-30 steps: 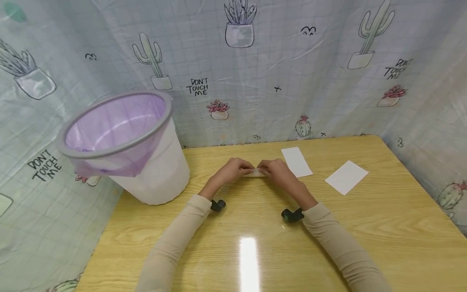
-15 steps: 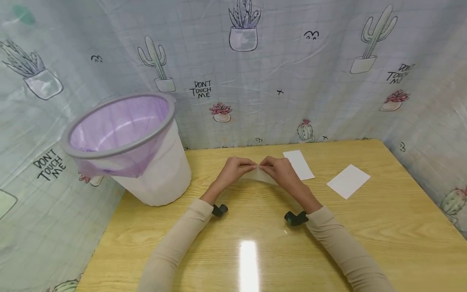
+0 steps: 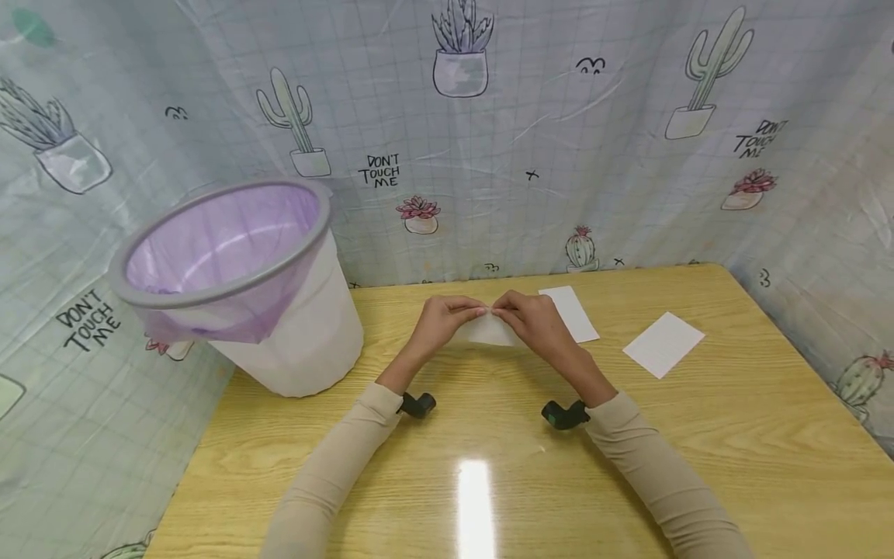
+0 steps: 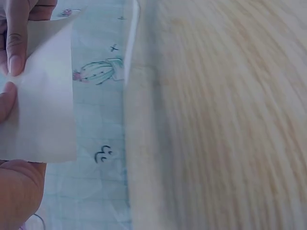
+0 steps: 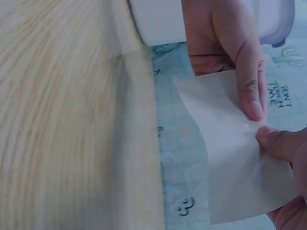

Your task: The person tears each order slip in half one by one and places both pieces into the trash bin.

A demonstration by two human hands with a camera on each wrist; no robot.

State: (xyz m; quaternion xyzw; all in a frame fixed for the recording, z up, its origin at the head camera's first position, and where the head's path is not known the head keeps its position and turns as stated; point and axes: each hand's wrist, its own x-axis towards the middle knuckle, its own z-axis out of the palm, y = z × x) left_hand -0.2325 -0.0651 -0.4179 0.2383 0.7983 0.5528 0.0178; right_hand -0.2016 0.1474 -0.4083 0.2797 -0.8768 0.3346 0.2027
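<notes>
Both hands pinch one white sheet of paper (image 3: 492, 332) along its upper edge, thumbs and fingertips nearly meeting at the middle. The left hand (image 3: 440, 320) grips from the left side, the right hand (image 3: 534, 318) from the right. In the right wrist view the paper (image 5: 228, 143) hangs down slightly curved below the two thumbs. The left wrist view has the same paper (image 4: 45, 105), its lower edge free above the table. Fingers behind the sheet are mostly hidden.
Two white paper pieces lie on the wooden table (image 3: 594, 481): one paper (image 3: 573, 314) just behind the right hand, another paper (image 3: 663, 344) further right. A white bin (image 3: 307, 334) with a purple liner stands at left. A printed curtain (image 3: 489, 194) hangs behind.
The paper was low and seen nearly edge-on between the hands. It has been lifted and tilted so its face shows, with the fingertips now at its top edge.
</notes>
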